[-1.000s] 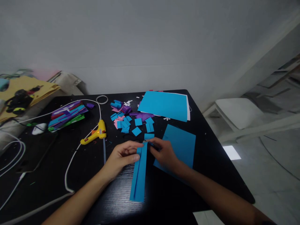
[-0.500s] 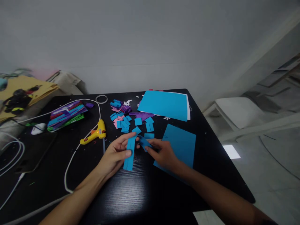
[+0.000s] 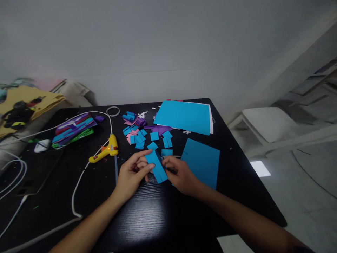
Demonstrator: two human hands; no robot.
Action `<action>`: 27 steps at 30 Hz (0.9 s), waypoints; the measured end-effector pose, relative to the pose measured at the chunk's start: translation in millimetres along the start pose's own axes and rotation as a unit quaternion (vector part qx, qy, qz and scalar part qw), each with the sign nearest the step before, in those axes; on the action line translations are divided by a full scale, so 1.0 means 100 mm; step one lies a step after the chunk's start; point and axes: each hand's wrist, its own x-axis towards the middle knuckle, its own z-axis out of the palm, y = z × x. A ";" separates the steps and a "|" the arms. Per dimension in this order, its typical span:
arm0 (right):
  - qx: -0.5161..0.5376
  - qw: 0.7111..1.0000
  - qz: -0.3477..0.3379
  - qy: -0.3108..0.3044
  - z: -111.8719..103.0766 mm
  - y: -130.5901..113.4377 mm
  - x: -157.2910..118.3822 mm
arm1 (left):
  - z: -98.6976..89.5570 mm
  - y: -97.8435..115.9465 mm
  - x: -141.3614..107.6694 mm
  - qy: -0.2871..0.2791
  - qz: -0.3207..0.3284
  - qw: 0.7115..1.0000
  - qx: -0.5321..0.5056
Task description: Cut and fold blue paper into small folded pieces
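A blue paper strip [image 3: 157, 168] with short slits near its lower end is held up, tilted, over the black table. My left hand [image 3: 133, 171] pinches its left side, thumb on the front and fingers behind. My right hand [image 3: 181, 174] is closed at its right side, where a darker, bent part of the strip shows behind; the fingertips are partly hidden. Just beyond lie several small cut blue pieces [image 3: 154, 136], some with slits. A blue sheet [image 3: 202, 161] lies beside and partly under my right hand.
A yellow glue gun [image 3: 106, 150] with a white cable lies left of my hands. Further left are a stack of coloured paper strips [image 3: 75, 129] and a dark phone [image 3: 40, 174]. A larger blue sheet [image 3: 185, 116] covers white paper at the back. A white stool [image 3: 268, 123] stands at right.
The blue strip has turned, its lower end swinging to the right. My right hand has come closer to it, and the bent end is now mostly hidden behind.
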 end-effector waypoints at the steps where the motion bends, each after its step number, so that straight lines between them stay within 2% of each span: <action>1: -0.010 1.000 0.000 0.002 -0.01 -0.02 0.00 | 0.00 0.01 0.01 0.008 0.003 1.000 -0.002; 4: 0.008 1.000 0.014 0.015 -0.04 -0.07 0.00 | 0.00 0.03 0.02 0.032 0.009 0.999 -0.006; 6: 0.026 0.999 0.019 0.002 -0.04 -0.09 0.00 | 0.01 0.01 0.02 0.046 0.009 0.999 -0.004; 10: 0.008 1.000 0.014 -0.006 -0.01 -0.04 0.01 | 0.02 -0.06 0.01 0.057 0.028 0.998 0.016; 13: 0.038 0.998 0.028 0.030 0.00 0.04 0.04 | -0.03 -0.11 0.02 0.069 0.078 0.990 0.096; 17: 0.037 0.997 0.030 0.052 -0.03 0.09 0.06 | -0.15 -0.14 0.05 0.097 0.162 0.952 0.240; 22: -0.069 0.997 -0.016 0.030 -0.06 0.06 0.04 | -0.21 -0.11 0.08 0.036 0.240 0.923 0.299; 27: -0.114 0.989 -0.091 0.027 -0.06 0.04 0.04 | -0.14 -0.07 0.06 -0.062 0.242 0.917 0.312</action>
